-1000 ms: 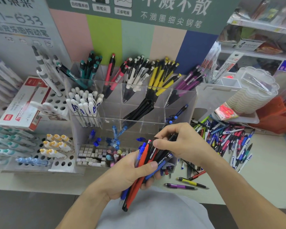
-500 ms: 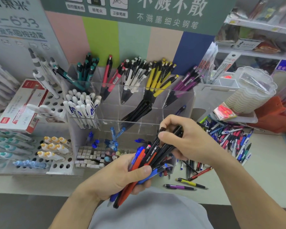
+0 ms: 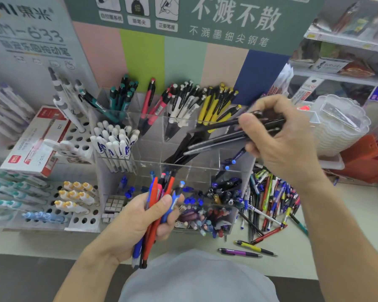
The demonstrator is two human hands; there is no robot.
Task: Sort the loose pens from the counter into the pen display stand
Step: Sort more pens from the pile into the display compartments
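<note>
The right hand (image 3: 286, 140) pinches a bundle of about four slim black pens (image 3: 218, 138), tips pointing left and down over the middle row of the clear plastic stand (image 3: 207, 158). The left hand (image 3: 140, 219) grips a fistful of red and blue pens (image 3: 155, 205), too bunched to count, upright before the stand's front row. Loose pens (image 3: 271, 201) lie heaped on the counter (image 3: 340, 232) to the right, with two more apart in front, one yellow (image 3: 255, 248) and one purple (image 3: 240, 252).

Before me rises a backboard (image 3: 183, 66) striped pink, green, beige and navy; above it a green sign (image 3: 205, 18); right of it, stocked white shelves (image 3: 345, 42).
</note>
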